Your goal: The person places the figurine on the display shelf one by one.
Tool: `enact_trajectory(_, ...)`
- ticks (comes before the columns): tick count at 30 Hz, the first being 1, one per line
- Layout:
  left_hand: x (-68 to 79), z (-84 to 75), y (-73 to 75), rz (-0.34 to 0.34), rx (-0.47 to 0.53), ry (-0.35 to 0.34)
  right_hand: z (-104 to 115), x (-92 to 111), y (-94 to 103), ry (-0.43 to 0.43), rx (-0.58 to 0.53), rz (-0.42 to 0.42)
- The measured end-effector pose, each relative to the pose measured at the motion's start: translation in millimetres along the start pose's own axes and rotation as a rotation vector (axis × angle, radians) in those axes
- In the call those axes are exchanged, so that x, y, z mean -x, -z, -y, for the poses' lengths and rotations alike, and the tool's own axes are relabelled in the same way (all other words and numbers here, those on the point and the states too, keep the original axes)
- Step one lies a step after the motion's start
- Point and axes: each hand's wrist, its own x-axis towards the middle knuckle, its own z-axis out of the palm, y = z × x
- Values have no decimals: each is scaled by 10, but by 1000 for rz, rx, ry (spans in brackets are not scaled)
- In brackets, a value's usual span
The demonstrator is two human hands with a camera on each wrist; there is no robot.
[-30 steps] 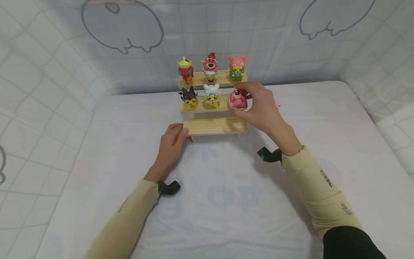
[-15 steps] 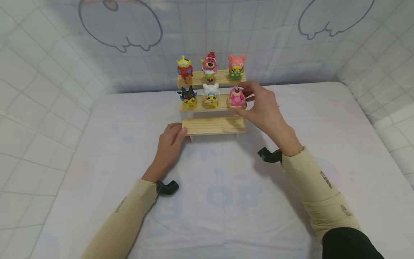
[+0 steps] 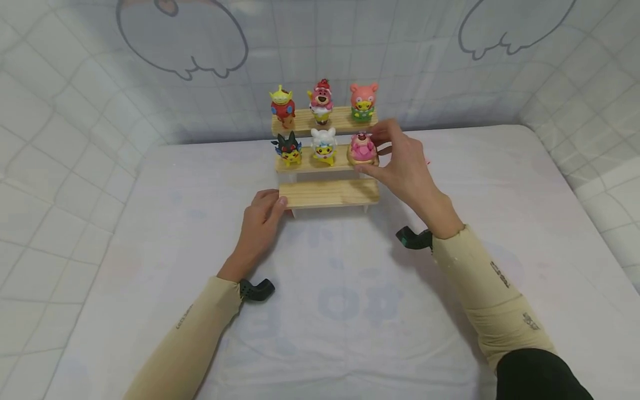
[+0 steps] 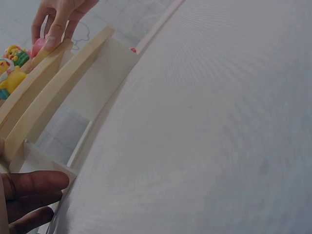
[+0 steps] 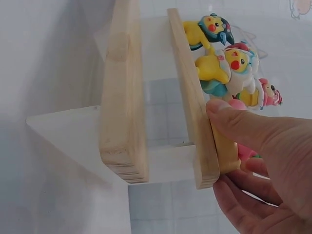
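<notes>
In the head view, a three-tier wooden display stand (image 3: 327,194) rises in steps on white supports. My right hand (image 3: 407,166) holds a pink bear figurine (image 3: 362,147) at the right end of the middle tier. Its thumb (image 5: 229,114) presses the front of the figurine's tan base (image 5: 225,148), with the other fingers behind and beside it. The base rests on or just at the board. My left hand (image 3: 260,219) grips the left end of the lowest tier, thumb on the board and fingers (image 4: 39,183) by the white support.
Beside the bear stand a white-hooded yellow figurine (image 3: 324,147) and a dark-hooded one (image 3: 289,149). On the top tier are a green-headed alien (image 3: 283,105), a red-capped pink bear (image 3: 321,101) and a pink-hooded figurine (image 3: 363,103). A white cloth (image 3: 330,333) covers the table.
My right index finger has slid off the bear's head to its right side, uncovering more of the figurine. The left hand keeps its grip; the view has shifted slightly.
</notes>
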Motion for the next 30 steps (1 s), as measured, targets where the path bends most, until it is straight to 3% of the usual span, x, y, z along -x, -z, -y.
enact_trajectory(12, 8, 16, -1, -3, 4, -5, 33, -3, 122, 10, 48, 38)
enact_trajectory(19, -2, 13, 5, -14, 11, -22, 47, 15, 399, 52, 54, -40)
enact_trajectory(30, -2, 24, -8, -12, 9, -13, -157, 41, 724, -38, 55, -181)
